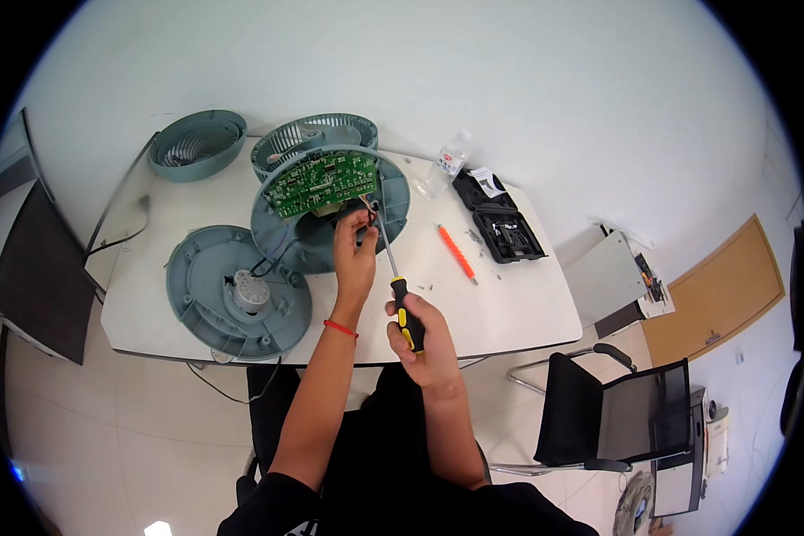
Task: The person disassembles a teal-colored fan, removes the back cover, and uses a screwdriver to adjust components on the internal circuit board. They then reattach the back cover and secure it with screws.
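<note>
My right hand is wrapped round the black and yellow handle of a screwdriver. Its long shaft slants up toward the green circuit board, and the tip is hard to make out near my left fingertips. My left hand, with a red cord at the wrist, pinches thin wires at the board's lower right edge. The board stands tilted on a round grey-green housing. Left of my left hand lies a second round shell with a white motor in its middle; dark wires link the two.
A grey-green fan grille and a bowl-shaped cover stand at the back of the white table. To the right are an orange pen-shaped tool, small loose bits, a clear bottle and an open black tool case. A black chair stands right.
</note>
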`<move>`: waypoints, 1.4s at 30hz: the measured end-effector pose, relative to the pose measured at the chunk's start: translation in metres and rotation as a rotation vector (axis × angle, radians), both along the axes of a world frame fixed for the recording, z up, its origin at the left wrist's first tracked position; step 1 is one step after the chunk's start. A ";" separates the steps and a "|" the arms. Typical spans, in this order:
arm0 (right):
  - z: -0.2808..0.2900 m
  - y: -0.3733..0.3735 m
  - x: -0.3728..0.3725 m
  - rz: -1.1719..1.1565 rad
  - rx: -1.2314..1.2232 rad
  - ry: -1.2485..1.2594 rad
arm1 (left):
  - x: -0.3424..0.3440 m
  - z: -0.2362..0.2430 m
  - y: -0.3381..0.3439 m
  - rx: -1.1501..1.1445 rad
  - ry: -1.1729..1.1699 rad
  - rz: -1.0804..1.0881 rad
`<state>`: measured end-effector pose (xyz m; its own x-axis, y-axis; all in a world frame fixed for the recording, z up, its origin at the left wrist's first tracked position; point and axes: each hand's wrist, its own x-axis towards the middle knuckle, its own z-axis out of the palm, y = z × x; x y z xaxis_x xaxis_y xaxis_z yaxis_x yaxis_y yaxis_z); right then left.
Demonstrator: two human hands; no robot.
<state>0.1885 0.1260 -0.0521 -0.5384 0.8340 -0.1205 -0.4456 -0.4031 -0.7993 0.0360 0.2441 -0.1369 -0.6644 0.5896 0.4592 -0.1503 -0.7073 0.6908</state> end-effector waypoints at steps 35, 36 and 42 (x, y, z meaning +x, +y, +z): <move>0.011 0.000 0.007 0.000 -0.205 0.264 | -0.001 0.001 -0.002 -0.005 -0.016 -0.008; 0.013 -0.004 0.003 -0.095 -0.049 0.086 | -0.001 0.001 -0.002 -0.009 -0.025 -0.017; -0.002 -0.013 -0.019 -0.492 0.851 -0.828 | -0.004 -0.004 0.001 -0.034 0.060 -0.006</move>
